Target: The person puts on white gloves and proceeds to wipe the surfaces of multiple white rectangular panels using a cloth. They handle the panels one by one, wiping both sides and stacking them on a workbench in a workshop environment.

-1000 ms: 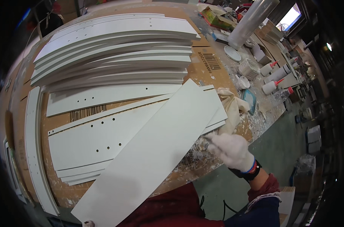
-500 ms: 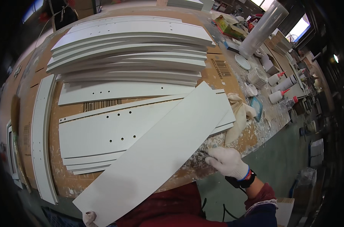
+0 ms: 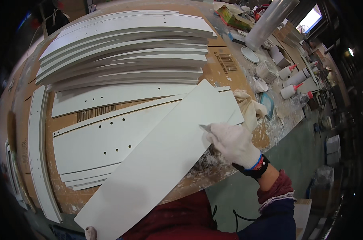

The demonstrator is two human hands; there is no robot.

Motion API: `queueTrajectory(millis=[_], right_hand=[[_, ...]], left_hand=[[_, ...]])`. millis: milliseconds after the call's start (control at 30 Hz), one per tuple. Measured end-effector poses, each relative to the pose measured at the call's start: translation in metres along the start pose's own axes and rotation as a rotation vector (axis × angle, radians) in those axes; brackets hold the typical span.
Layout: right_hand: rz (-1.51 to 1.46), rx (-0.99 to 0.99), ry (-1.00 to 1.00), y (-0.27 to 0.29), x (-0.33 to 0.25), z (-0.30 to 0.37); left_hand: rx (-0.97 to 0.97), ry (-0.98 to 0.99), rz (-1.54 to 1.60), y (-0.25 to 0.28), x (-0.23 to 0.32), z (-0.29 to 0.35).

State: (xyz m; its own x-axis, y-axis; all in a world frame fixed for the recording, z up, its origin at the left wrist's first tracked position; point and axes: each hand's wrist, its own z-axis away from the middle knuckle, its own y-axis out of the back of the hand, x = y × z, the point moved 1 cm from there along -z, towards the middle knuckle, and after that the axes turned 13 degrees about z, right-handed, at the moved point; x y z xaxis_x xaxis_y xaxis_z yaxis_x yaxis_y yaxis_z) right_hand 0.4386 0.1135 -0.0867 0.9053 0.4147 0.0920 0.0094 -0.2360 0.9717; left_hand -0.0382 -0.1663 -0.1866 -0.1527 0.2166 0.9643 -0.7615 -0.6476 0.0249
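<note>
A long plain white board [image 3: 157, 160] slants across the near side of the worktable, its lower end overhanging toward me. My left hand [image 3: 90, 233], in a white glove, is closed on the board's lower left corner; only a little of it shows. My right hand [image 3: 233, 144], also gloved, is closed on a small pointed metal blade [image 3: 204, 127]. Its tip is over the upper part of the board, near the right edge; whether it touches the surface I cannot tell. Under the board lie several drilled white panels [image 3: 89, 140], partly covered.
A tall stack of white panels [image 3: 125, 52] fills the back of the cardboard-covered table [image 3: 217, 176]. Another panel pile [image 3: 38, 156] stands lengthwise at left. On the right are a cloth [image 3: 249, 112], white bottles with red tips [image 3: 287, 91] and a clear film roll [image 3: 269, 24].
My right hand has moved up and left with the blade, from beside the board's edge to over its face. My left hand still grips the lower corner. The view has shifted slightly.
</note>
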Motion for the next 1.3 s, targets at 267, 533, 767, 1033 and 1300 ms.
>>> queueTrajectory(millis=[267, 533, 767, 1033, 1300], right_hand=[[0.153, 0.099, -0.368, -0.004, 0.086, -0.002], [-0.122, -0.055, -0.140, 0.007, 0.023, -0.009], [0.146, 0.073, -0.374, -0.005, 0.088, -0.011], [0.127, 0.095, -0.323, -0.006, 0.076, -0.003], [-0.161, 0.048, -0.665, 0.019, 0.079, 0.006]], left_hand=[[-0.012, -0.203, -0.044, 0.024, -0.020, -0.010], [0.035, 0.146, 0.231, 0.004, 0.002, -0.007], [-0.094, -0.153, -0.112, 0.003, -0.004, -0.006], [-0.016, -0.087, -0.133, 0.001, 0.010, -0.003], [0.020, 0.184, 0.288, -0.016, 0.019, -0.004]])
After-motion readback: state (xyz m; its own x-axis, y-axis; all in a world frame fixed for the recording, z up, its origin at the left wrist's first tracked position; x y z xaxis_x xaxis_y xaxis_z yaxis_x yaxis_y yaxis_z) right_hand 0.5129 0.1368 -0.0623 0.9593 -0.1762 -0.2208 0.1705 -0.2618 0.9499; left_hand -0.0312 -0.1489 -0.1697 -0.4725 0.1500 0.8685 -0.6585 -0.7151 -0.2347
